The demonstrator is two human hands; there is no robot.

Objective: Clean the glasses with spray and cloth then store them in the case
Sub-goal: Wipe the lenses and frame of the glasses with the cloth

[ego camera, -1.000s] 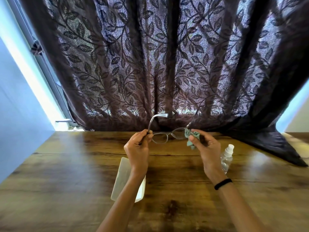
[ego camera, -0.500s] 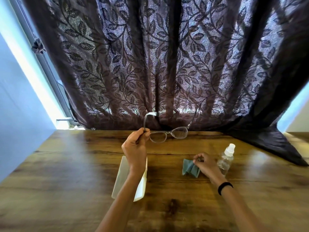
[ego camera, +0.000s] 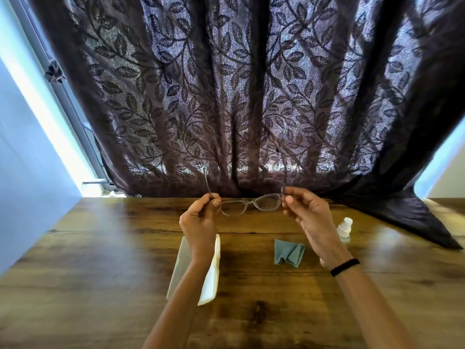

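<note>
Clear-framed glasses [ego camera: 251,205] hang above the wooden table [ego camera: 100,260], their arms pointing up and away from me. My left hand [ego camera: 200,219] pinches the left hinge end of the frame. My right hand [ego camera: 305,212] pinches the right hinge end. A crumpled teal cloth [ego camera: 288,252] lies on the table below the glasses, free of both hands. The small clear spray bottle [ego camera: 344,229] with a white cap stands to the right, partly hidden behind my right wrist. The open whitish glasses case [ego camera: 210,278] lies under my left forearm.
A dark leaf-patterned curtain [ego camera: 239,96] hangs right behind the table's far edge, and its corner drapes onto the table at the right [ego camera: 412,217]. A pale wall borders the table's left side.
My right hand set the cloth down on the table, then rose and took the right end of the glasses. The glasses turned to face me more squarely.
</note>
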